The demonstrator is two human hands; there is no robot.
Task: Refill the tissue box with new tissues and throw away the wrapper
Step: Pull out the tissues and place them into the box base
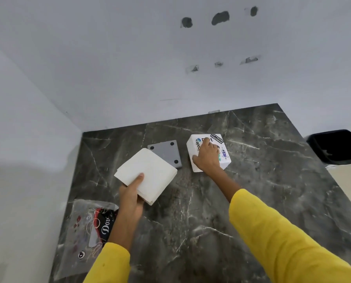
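Our left hand (130, 196) clamps tissues (148, 173) above worktop (201, 201). Right hand (208, 158) grips box (224, 158), beside grey base (166, 153). Wrapper (89, 229) lies near left. Bin (337, 147) far right. We should steady box, slide stack in square.

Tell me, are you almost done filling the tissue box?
About halfway. Done: the new tissues are out of their wrapper, and the grey base plate is off. Now: the left hand holds the stack, the right hand grips the box. Left: fill, close, bin the wrapper.
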